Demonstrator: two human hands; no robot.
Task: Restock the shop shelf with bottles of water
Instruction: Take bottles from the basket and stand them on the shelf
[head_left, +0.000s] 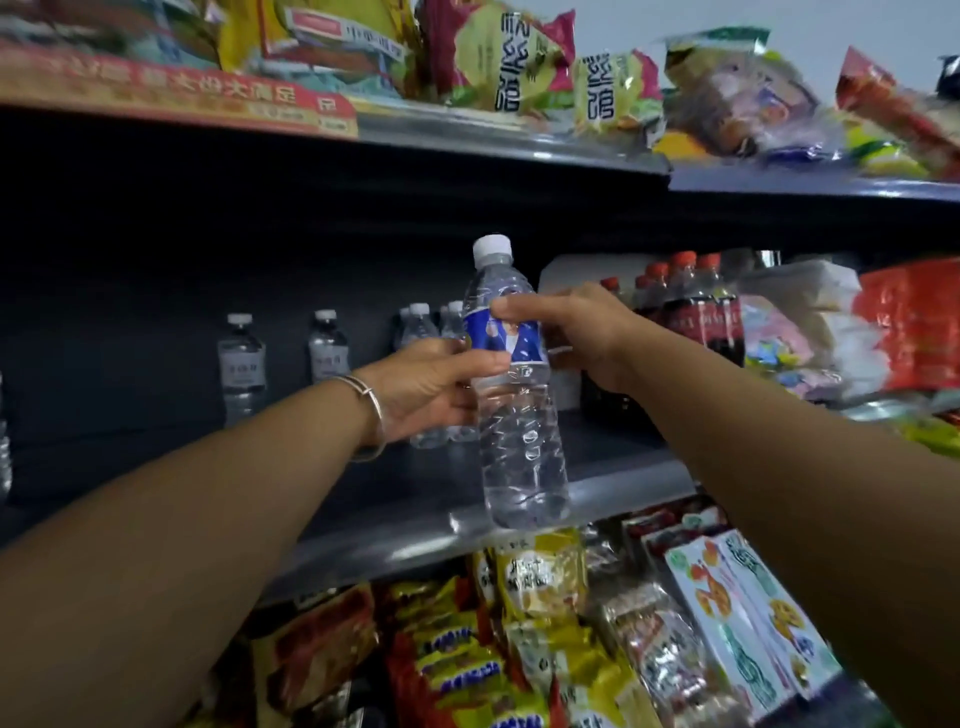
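Observation:
A clear water bottle (519, 426) with a white cap and a blue label is upright in front of the dark middle shelf (613, 488), its base level with the shelf's front edge. My left hand (431, 384), with a bracelet on the wrist, grips it from the left at the label. My right hand (576, 322) grips the label from the right, fingers curled round it. Further back on the shelf stand small water bottles: one at the left (241, 358), another (328, 345) beside it, and a pair (426, 327) partly hidden behind my left hand.
Dark cola bottles with red caps (696, 306) stand right of the water, with a white container (566, 280) behind my right hand. Snack bags fill the top shelf (519, 67) and the lower shelf (519, 649). Red and white packets (883, 322) lie at the far right.

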